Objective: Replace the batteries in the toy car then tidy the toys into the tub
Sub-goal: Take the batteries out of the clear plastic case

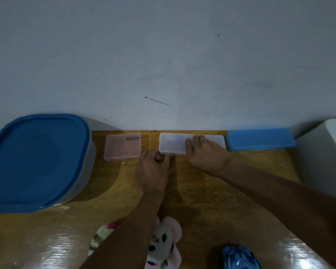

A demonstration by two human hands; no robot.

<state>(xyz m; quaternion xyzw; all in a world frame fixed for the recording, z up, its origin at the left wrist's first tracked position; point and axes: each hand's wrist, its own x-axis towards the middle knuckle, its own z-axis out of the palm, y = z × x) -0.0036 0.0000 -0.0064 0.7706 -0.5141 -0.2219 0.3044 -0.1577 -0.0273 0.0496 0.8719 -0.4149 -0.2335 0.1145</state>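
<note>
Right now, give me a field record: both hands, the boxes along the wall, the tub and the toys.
left hand: fingers curl on the clear box's near left corner
right hand: flat on top of the clear box
boxes at wall, left to right: pink box, clear box, blue box
tub: far left, blue lid on
toys: plush toy and blue toy at near edge, outside tub

Home room, likely. Glossy wooden desk [202, 191] against scuffed pale wall [163, 55] at 12 o'clock; plush toy [163, 241] at 6 o'clock; blue-lidded tub [33, 162] at 9 o'clock; pink box [122, 146] near wall.
</note>
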